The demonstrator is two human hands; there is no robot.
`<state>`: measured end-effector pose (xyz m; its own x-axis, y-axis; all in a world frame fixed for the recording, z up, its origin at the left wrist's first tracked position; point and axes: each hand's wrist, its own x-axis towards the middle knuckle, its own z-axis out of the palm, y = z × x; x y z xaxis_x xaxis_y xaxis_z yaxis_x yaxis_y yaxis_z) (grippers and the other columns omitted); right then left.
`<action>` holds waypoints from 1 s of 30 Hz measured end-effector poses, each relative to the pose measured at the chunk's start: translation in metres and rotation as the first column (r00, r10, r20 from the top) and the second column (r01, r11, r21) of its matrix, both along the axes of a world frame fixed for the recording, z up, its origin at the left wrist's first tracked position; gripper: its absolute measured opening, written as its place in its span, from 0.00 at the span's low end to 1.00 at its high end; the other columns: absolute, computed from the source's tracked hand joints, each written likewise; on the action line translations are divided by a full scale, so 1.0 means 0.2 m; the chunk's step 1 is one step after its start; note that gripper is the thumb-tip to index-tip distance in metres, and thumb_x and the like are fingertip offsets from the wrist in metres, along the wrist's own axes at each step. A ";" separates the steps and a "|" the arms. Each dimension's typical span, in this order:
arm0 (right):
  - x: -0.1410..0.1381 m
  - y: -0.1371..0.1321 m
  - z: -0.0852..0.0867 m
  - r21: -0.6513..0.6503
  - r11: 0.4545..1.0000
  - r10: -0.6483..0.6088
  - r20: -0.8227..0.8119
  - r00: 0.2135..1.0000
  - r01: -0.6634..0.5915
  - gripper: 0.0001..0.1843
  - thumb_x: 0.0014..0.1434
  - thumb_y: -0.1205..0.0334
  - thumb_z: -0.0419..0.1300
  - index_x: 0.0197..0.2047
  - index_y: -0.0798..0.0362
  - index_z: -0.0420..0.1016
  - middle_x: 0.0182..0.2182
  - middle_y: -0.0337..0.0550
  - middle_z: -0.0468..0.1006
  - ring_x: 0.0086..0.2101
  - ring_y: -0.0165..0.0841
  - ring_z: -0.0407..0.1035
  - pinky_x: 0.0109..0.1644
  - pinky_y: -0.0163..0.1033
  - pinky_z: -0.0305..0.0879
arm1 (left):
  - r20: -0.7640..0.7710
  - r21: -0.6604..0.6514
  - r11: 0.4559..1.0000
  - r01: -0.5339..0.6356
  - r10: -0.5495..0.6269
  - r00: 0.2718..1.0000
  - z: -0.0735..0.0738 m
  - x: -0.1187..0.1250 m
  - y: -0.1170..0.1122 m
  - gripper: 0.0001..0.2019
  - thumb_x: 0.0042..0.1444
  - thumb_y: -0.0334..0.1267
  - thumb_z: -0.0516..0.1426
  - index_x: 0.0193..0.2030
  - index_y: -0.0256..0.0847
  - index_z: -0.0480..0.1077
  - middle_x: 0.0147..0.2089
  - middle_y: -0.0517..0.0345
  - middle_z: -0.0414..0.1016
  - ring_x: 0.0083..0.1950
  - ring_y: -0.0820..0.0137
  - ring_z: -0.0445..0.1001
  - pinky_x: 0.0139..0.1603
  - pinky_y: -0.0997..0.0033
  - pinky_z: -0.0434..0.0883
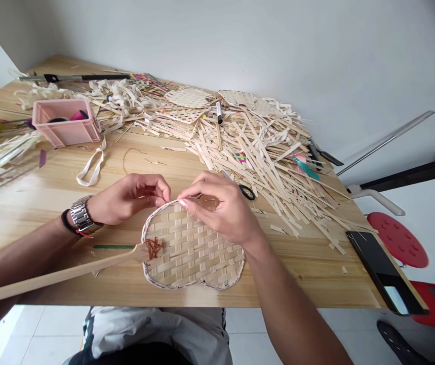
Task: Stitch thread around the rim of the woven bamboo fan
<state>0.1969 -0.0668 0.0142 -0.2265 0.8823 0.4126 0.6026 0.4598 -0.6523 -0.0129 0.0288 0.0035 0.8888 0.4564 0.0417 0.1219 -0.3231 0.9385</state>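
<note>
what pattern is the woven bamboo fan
The woven bamboo fan shows a checked over-under weave, best seen in the head view.

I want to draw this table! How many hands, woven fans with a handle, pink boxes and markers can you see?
Hands: 2, the left hand and the right hand
Woven fan: 1
Pink box: 1
Marker: 1
Total: 5

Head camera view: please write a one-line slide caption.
The left hand and right hand pinch the rim of a heart-shaped woven bamboo fan, its wooden handle on the table beside scattered bamboo strips.
</note>
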 end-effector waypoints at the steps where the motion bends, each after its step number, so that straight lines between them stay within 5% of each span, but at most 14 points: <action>1: 0.00 0.00 0.00 0.001 1.000 -0.008 0.001 1.000 0.008 0.04 0.62 0.63 0.62 0.37 0.51 0.79 0.32 0.38 0.74 0.34 0.29 0.68 0.45 0.41 0.62 | 0.001 0.002 1.000 0.001 -0.001 1.000 0.00 0.00 0.00 0.03 0.59 0.41 0.55 0.37 0.51 0.71 0.33 0.59 0.73 0.34 0.65 0.71 0.35 0.62 0.70; 7: 0.00 0.00 0.00 -0.007 1.000 0.005 -0.008 1.000 -0.005 0.04 0.62 0.63 0.62 0.37 0.51 0.79 0.32 0.38 0.74 0.34 0.29 0.68 0.44 0.40 0.62 | 0.005 0.096 0.995 -0.008 0.008 1.000 -0.02 -0.01 0.00 0.05 0.60 0.42 0.55 0.35 0.51 0.72 0.32 0.60 0.74 0.32 0.65 0.71 0.37 0.60 0.71; 30: -0.01 0.01 -0.02 -0.053 0.997 0.051 -0.035 0.998 -0.053 0.04 0.61 0.64 0.62 0.38 0.53 0.79 0.31 0.38 0.74 0.33 0.27 0.68 0.43 0.37 0.63 | 0.033 0.100 0.994 -0.051 0.048 0.998 -0.05 0.00 -0.01 0.05 0.59 0.41 0.55 0.32 0.50 0.71 0.30 0.60 0.72 0.31 0.65 0.70 0.35 0.61 0.69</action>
<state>0.1955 -0.0641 0.0101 -0.2597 0.8909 0.3727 0.5558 0.4535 -0.6967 -0.0123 0.0259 -0.0062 0.8631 0.4916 0.1161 0.1120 -0.4103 0.9050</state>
